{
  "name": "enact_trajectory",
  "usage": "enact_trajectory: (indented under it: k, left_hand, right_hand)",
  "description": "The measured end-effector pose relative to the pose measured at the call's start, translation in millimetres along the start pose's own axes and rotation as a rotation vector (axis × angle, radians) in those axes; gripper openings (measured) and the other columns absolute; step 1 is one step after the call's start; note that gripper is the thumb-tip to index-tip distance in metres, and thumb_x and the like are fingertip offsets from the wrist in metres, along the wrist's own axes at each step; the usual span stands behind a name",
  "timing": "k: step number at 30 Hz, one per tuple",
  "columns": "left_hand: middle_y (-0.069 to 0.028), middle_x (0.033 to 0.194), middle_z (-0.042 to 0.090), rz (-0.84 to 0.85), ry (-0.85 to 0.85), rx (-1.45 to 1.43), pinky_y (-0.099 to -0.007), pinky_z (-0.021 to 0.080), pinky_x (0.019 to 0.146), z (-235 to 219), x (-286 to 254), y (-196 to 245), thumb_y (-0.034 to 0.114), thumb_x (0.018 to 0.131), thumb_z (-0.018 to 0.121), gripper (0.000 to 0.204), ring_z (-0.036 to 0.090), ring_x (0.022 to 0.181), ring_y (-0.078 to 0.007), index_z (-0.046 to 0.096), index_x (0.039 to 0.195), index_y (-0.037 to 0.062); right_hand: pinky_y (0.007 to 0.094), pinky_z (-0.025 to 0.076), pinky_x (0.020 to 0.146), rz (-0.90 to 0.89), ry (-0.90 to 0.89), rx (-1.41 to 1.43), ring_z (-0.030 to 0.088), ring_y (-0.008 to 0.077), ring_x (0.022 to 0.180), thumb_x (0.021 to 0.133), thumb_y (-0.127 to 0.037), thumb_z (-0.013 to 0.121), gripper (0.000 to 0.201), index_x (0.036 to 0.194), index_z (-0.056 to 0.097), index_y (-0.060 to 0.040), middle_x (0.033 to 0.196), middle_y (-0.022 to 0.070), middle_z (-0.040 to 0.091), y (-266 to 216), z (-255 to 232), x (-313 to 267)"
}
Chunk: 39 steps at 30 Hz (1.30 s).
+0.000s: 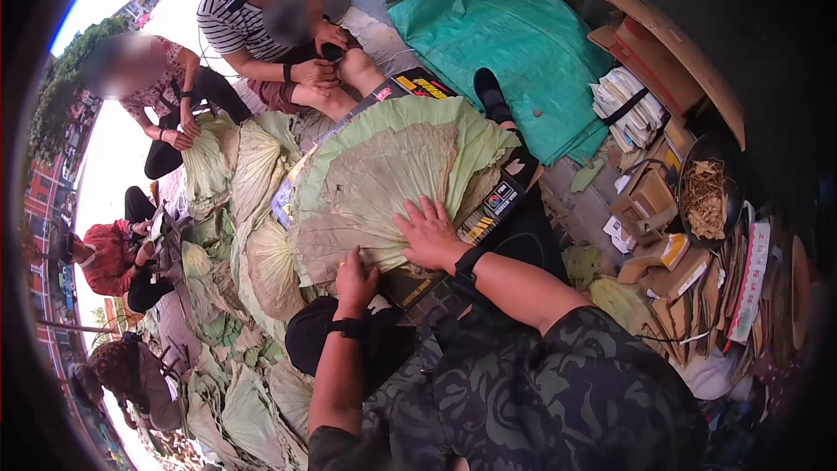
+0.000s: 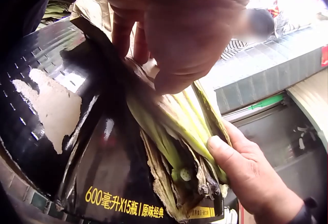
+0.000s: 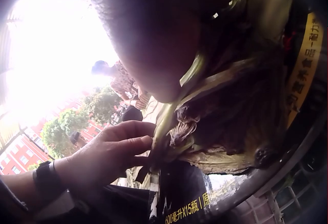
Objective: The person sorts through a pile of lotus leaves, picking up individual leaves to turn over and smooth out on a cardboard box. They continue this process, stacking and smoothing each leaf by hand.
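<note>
A fan-shaped stack of large dried leaves (image 1: 384,166), brown on top with green edges, lies over a black printed box (image 1: 408,286). My right hand (image 1: 429,235) rests on the top leaf near the gathered stems, fingers spread; in the left wrist view its thumb (image 2: 218,144) lies against the stems (image 2: 197,147). At the stack's near-left edge, my left hand (image 1: 356,283) holds the leaf margin between thumb and fingers, as the right wrist view shows the left hand (image 3: 115,144) there. Shadow hides the underside of the folded leaves (image 3: 225,116).
More leaf piles (image 1: 261,253) spread along the left, with several seated people beyond. A person in a striped top (image 1: 248,22) sits ahead. Green tarpaulin (image 1: 506,44) lies at the upper right, near folded cardboard (image 1: 671,288) and a bowl of dry scraps (image 1: 704,196).
</note>
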<state>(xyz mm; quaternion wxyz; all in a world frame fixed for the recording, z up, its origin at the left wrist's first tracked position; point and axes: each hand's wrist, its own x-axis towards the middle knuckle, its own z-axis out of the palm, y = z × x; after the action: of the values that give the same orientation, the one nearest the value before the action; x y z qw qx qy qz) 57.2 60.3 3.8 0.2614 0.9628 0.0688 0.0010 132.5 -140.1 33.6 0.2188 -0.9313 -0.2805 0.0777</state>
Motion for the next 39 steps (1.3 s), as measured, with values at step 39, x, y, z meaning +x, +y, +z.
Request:
enact_trajectory:
  k: [39]
  left_hand:
    - [-0.0191,0.096,0.055,-0.197,0.072,-0.113,-0.0421,0.045,0.081,12.6,-11.9,36.2,0.016,0.067,0.061,0.028,0.054,0.093,-0.0372,0.058,0.091,0.0019]
  right_hand:
    - [0.0471,0.026,0.101,-0.258,0.006,-0.212,0.03,0.0414,0.121,0.075,-0.03,0.061,0.062,0.127,0.037,-0.0047,0.133,0.0229,0.032,31.5,4.2,-2.9]
